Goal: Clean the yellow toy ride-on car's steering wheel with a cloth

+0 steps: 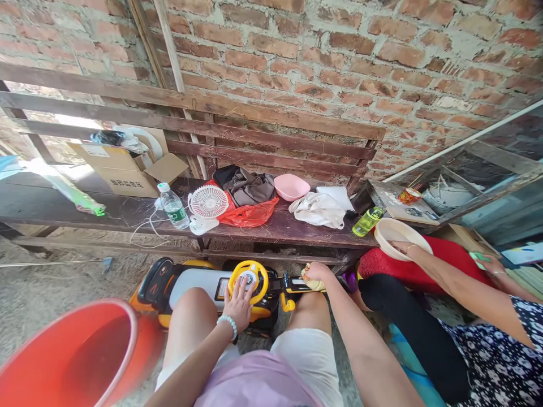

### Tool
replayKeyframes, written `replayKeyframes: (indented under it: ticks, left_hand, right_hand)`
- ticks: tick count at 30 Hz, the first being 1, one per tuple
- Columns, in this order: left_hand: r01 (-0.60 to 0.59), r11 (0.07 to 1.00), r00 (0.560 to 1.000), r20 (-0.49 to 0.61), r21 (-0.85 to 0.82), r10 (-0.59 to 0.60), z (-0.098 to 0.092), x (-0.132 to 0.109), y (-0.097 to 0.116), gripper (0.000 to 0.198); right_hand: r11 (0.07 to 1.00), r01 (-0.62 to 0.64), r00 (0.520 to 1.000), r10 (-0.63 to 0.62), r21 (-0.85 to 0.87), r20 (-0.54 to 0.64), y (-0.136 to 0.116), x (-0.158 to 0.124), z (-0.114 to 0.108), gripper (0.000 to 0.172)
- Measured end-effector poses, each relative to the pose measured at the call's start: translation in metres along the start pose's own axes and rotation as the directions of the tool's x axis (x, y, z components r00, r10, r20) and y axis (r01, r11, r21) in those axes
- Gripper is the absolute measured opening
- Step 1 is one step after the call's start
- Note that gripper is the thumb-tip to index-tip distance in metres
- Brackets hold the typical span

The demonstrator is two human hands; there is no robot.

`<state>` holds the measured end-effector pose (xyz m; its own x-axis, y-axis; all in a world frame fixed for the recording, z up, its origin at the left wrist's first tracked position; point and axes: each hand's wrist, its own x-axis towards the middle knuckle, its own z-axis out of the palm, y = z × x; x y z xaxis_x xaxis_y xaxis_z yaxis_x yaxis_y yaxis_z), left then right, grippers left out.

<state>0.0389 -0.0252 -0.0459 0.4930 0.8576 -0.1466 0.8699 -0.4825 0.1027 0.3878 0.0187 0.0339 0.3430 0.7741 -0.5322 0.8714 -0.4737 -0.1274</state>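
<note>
A yellow steering wheel (263, 277) tops a ride-on toy car (189, 284) with a grey, black and orange body, lying in front of my knees. My left hand (238, 308), wearing a pale bead bracelet, rests over the wheel's centre with fingers stretched out. Further right, my right hand (319, 273) is closed around a crumpled yellowish cloth (313, 284). That cloth touches the dark bar (292, 282) at the toy's right end. A yellow pedal-like part (288, 304) hangs below the bar.
Near left stands a large red bucket (131, 339). The dark bench (271, 229) bears a white fan (208, 202), water bottle (173, 206), pink basin (291, 186) and green bottle (367, 221). At right, another person's hand (403, 247) reaches into a cream basin (424, 244).
</note>
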Motion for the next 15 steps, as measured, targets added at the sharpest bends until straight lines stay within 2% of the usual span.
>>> replayKeyframes:
  ticks: [4,6,10,15]
  left_hand:
    - [0.005,1.000,1.000,-0.004,0.001,-0.005,0.002,0.000,0.000,0.077]
    - [0.001,1.000,1.000,-0.003,0.002,-0.001,0.002,0.000,-0.001,0.077]
    - [-0.009,1.000,1.000,0.013,0.001,0.009,0.000,-0.001,-0.003,0.079]
    - [-0.004,1.000,1.000,0.024,0.024,0.003,-0.009,-0.002,0.000,0.081]
  right_hand:
    - [0.997,0.081,0.995,-0.080,-0.010,0.062,-0.033,0.011,0.006,0.016]
    - [0.994,0.107,0.992,-0.106,-0.006,0.071,-0.039,0.014,0.009,0.016]
    - [0.995,0.098,0.993,-0.096,-0.016,0.068,-0.025,0.016,0.009,0.016]
    - [0.996,-0.029,0.999,0.027,-0.087,-0.022,0.002,0.024,-0.004,0.026]
